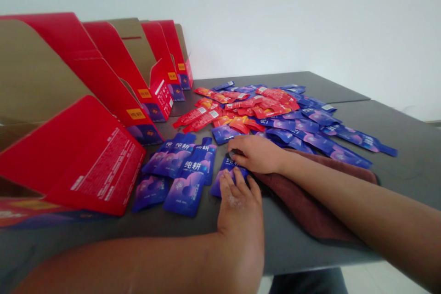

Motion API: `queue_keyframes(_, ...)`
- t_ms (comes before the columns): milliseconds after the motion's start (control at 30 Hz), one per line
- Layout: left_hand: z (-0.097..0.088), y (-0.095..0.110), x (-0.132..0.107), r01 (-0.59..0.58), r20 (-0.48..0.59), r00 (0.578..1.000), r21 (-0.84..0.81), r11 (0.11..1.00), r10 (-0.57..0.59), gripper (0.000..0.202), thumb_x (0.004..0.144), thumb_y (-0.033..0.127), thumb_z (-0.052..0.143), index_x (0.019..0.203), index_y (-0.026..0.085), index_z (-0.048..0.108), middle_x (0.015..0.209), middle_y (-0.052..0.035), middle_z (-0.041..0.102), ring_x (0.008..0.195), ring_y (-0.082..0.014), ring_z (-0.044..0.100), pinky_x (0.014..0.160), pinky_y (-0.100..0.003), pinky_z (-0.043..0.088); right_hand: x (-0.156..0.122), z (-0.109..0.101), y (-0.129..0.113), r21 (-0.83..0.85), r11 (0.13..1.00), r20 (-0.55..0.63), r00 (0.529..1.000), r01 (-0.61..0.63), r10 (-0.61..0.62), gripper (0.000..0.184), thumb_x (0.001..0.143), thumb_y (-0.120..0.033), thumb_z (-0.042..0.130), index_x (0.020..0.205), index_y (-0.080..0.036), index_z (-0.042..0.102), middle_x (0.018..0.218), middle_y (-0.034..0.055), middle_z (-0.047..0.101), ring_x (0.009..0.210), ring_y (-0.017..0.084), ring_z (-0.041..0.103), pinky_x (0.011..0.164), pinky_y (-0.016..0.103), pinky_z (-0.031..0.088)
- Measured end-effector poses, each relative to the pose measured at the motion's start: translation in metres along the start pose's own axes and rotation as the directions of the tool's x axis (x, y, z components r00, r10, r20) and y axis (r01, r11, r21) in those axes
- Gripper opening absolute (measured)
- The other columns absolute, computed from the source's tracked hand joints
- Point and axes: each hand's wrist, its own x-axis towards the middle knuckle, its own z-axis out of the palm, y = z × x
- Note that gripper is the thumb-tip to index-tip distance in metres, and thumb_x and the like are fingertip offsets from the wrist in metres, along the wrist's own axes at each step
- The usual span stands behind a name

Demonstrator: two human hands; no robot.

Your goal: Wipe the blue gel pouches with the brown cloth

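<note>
My left hand [239, 206] and my right hand [257, 154] meet over a blue sachet with a spout [228, 177] on the dark grey table [406, 170]. The left fingers lie spread on the sachet's lower part, and the right fingertips press on its upper end. Under my right forearm lies a folded brown towel [310, 197]. Several blue sachets [184, 174] lie in a loose group to the left of my hands. Beyond my right hand, a heap of mixed red sachets [241, 105] and blue sachets [310, 135] spreads over the table.
Several red-and-kraft cardboard display boxes [117, 73] stand in a row along the table's left side, and one lies nearest me [86, 156]. A white wall rises behind the table. The table's front edge runs below my arms.
</note>
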Motion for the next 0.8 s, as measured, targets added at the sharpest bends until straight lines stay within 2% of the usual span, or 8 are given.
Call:
queue_keyframes(133, 0.0016, 0.0009, -0.0008, 0.004, 0.0, 1.0, -0.01, 1.0, -0.004, 0.049, 0.089, 0.018, 0.05, 0.138, 0.018, 0.047, 0.139, -0.0199, 0.052, 0.121, -0.0353, 0.054, 0.102, -0.051, 0.046, -0.0002, 0.0022, 0.0014, -0.036, 0.998, -0.001, 0.999, -0.049, 0.049, 0.017, 0.088, -0.024, 0.048, 0.098, -0.018, 0.061, 0.098, 0.0074, 0.067, 0.088, 0.019, 0.06, 0.073, 0.027, 0.039)
queue_keyframes(333, 0.0024, 0.0012, -0.0022, 0.024, -0.032, 0.999, -0.007, 1.0, -0.024, 0.048, 0.089, 0.017, 0.048, 0.137, 0.017, 0.048, 0.138, -0.0208, 0.053, 0.122, -0.0347, 0.053, 0.103, -0.05, 0.045, -0.0003, 0.0016, 0.0023, -0.017, 1.0, 0.001, 1.0, 0.012, -0.012, 0.018, 0.088, -0.025, 0.048, 0.098, -0.018, 0.06, 0.097, 0.0079, 0.067, 0.087, 0.019, 0.061, 0.073, 0.027, 0.041)
queue_keyframes(600, -0.0009, -0.0017, -0.0002, -0.015, -0.012, 1.0, -0.02, 1.0, 0.014, 0.049, 0.09, 0.013, 0.045, 0.138, 0.014, 0.046, 0.138, -0.0231, 0.05, 0.124, -0.0343, 0.051, 0.107, -0.051, 0.04, -0.001, 0.0009, 0.0015, 0.015, 0.998, -0.02, 0.998, 0.063, -0.063, 0.016, 0.088, -0.023, 0.048, 0.096, -0.017, 0.061, 0.096, 0.0078, 0.066, 0.086, 0.019, 0.06, 0.074, 0.027, 0.041)
queue_keyframes(800, -0.0031, -0.002, -0.0014, 0.004, -0.014, 1.0, -0.03, 1.0, -0.005, 0.047, 0.089, 0.014, 0.047, 0.136, 0.014, 0.049, 0.138, -0.0232, 0.05, 0.122, -0.0354, 0.051, 0.106, -0.052, 0.041, -0.0006, 0.0015, 0.0045, 0.008, 1.0, -0.023, 1.0, 0.003, -0.002, 0.017, 0.087, -0.024, 0.049, 0.097, -0.018, 0.061, 0.095, 0.0068, 0.067, 0.084, 0.018, 0.06, 0.069, 0.026, 0.038)
